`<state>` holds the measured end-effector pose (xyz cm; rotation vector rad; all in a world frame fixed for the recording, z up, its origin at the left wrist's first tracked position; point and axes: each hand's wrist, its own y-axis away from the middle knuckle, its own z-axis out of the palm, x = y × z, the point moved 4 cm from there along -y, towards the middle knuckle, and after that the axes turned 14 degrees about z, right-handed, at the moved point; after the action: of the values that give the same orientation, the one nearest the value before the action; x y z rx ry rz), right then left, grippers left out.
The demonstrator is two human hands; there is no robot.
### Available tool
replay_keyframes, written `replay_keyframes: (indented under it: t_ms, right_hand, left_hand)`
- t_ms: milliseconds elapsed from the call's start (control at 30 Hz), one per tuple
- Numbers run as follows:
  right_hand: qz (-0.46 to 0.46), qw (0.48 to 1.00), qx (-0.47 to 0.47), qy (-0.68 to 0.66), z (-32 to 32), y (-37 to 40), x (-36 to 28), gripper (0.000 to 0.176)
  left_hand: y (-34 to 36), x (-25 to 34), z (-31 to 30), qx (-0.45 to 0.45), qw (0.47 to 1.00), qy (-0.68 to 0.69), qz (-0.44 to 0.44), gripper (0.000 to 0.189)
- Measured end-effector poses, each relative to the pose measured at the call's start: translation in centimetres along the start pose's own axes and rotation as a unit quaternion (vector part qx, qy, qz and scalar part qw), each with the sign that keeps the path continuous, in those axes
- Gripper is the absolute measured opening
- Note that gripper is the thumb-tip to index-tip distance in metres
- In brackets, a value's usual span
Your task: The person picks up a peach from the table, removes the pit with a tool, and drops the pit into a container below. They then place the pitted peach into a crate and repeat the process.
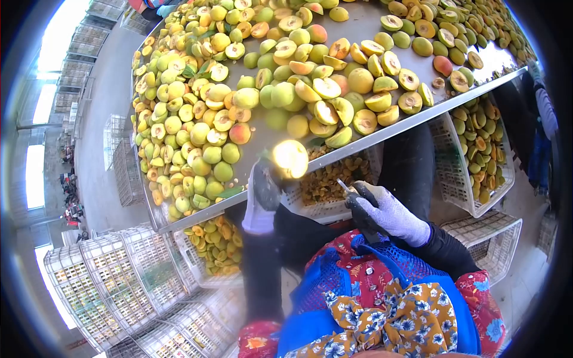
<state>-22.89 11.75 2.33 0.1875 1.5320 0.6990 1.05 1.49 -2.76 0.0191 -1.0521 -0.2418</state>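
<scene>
My left hand (265,186), in a lilac glove with a dark palm, is blurred over the table's near edge. A bright yellow stone fruit (290,159) is at its fingertips; the grip itself is smeared. My right hand (388,212), gloved alike, is closed around a small knife (342,185), its short metal tip pointing up and left; the rest is hidden in the fingers. Whole and halved yellow-green stone fruit (327,88), some blushed red, lie on the metal table (358,142). Below my hands, a white crate (334,210) contains small brownish pits or pieces.
A crate of halved fruit (477,152) stands at the right, and another crate (203,262) at the left under the table edge. Stacked white crates (119,280) fill the lower left. Other people's sleeves (546,110) show at the far right.
</scene>
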Motion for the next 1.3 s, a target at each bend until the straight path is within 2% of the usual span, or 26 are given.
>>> replay_keyframes:
  t_ms: [33, 67, 100, 167, 200, 267, 300, 333, 367, 400, 467, 500, 533, 700, 733, 833, 900, 1000, 1100, 1200, 1233, 1267, 1300]
  right_hand:
    - [-0.080, 0.992, 0.048, 0.089, 0.2, -0.1, -1.0, 0.029]
    - [-0.119, 0.978, 0.047, 0.165, 0.6, 0.5, -2.3, 0.027]
    - [-0.127, 0.970, 0.061, 0.198, 1.0, 0.7, -2.6, 0.026]
    - [-0.139, 0.950, 0.091, 0.263, 1.6, 1.1, -2.9, 0.026]
    - [-0.173, 0.940, 0.113, 0.272, 2.0, 1.1, -2.7, 0.032]
    - [-0.181, 0.925, 0.131, 0.307, 2.3, 1.7, -3.0, 0.031]
    - [-0.185, 0.917, 0.140, 0.325, 2.4, 1.9, -3.2, 0.031]
    - [-0.164, 0.924, 0.130, 0.320, 2.4, 2.0, -3.2, 0.031]
    - [-0.144, 0.931, 0.119, 0.315, 2.4, 2.0, -3.1, 0.030]
    - [-0.124, 0.936, 0.108, 0.310, 2.4, 1.9, -3.0, 0.030]
    - [-0.145, 0.939, 0.121, 0.287, 2.5, 2.0, -2.6, 0.030]
    - [-0.156, 0.940, 0.127, 0.275, 2.6, 1.9, -2.3, 0.030]
    - [-0.154, 0.940, 0.131, 0.275, 2.6, 1.8, -2.0, 0.030]
    - [-0.147, 0.937, 0.143, 0.282, 3.3, 1.5, -0.9, 0.030]
    - [-0.143, 0.939, 0.140, 0.280, 3.3, 1.5, -0.9, 0.031]
    - [-0.110, 0.947, 0.126, 0.276, 3.2, 1.5, -0.8, 0.032]
    - [-0.063, 0.953, 0.107, 0.275, 3.3, 1.5, -0.3, 0.032]
    - [-0.074, 0.948, 0.118, 0.287, 3.8, 1.2, 0.8, 0.035]
    - [-0.063, 0.955, 0.100, 0.271, 3.9, 1.1, 0.9, 0.033]
    - [-0.236, 0.873, 0.080, 0.419, 4.3, 1.1, 1.1, 0.035]
    - [-0.106, 0.954, 0.026, 0.278, 3.6, 0.7, -0.2, 0.032]
    - [0.030, 0.991, -0.029, 0.124, 3.0, 1.0, -1.9, 0.030]
    - [0.031, 0.990, -0.042, 0.128, 2.9, 0.9, -1.8, 0.030]
  left_hand:
    - [1.5, 0.5, 0.7, 0.011, 0.998, 0.040, -0.036, 0.051]
    - [2.5, -0.1, 1.2, 0.033, 0.998, 0.044, -0.037, 0.055]
    - [3.5, -0.7, 1.7, 0.056, 0.997, 0.048, -0.037, 0.062]
    - [4.3, -1.2, 4.6, 0.092, 0.991, 0.077, -0.061, 0.063]
    - [4.8, -1.6, 5.4, 0.113, 0.989, 0.062, -0.067, 0.060]
    - [5.9, -2.1, 5.9, 0.154, 0.984, 0.030, -0.079, 0.055]
    - [6.1, -1.5, 6.0, 0.077, 0.987, -0.142, 0.001, 0.052]
    - [6.5, -1.0, 6.2, -0.003, 0.949, -0.306, 0.082, 0.050]
    - [6.9, -0.7, 6.8, -0.082, 0.871, -0.457, 0.160, 0.048]
    - [7.0, -1.3, 6.5, 0.050, 0.971, -0.228, 0.057, 0.040]
    - [7.3, -2.8, 5.5, 0.113, 0.993, -0.005, 0.015, 0.039]
    - [7.5, -3.5, 5.1, 0.142, 0.984, 0.108, -0.007, 0.038]
    - [7.8, -3.3, 4.9, 0.111, 0.980, 0.162, -0.014, 0.036]
    - [7.8, -2.7, 6.0, 0.074, 0.994, -0.072, 0.024, 0.039]
    - [7.9, -2.9, 6.1, 0.077, 0.996, -0.041, 0.014, 0.035]
    - [7.9, -2.3, 7.4, 0.026, 0.993, -0.100, 0.052, 0.032]
    - [8.0, -2.8, 7.5, 0.053, 0.998, 0.020, 0.022, 0.032]
    - [8.1, -3.0, 8.5, 0.108, 0.977, 0.184, 0.002, 0.035]
    - [8.4, -2.2, 8.8, 0.090, 0.995, -0.021, 0.039, 0.040]
    - [8.8, -3.3, 8.1, 0.114, 0.964, -0.197, 0.139, 0.036]
    - [8.9, -2.8, 8.6, 0.108, 0.952, -0.232, 0.170, 0.035]
    - [9.0, -2.2, 9.3, 0.101, 0.937, -0.266, 0.201, 0.033]
    - [9.1, -1.8, 9.8, 0.094, 0.921, -0.300, 0.231, 0.032]
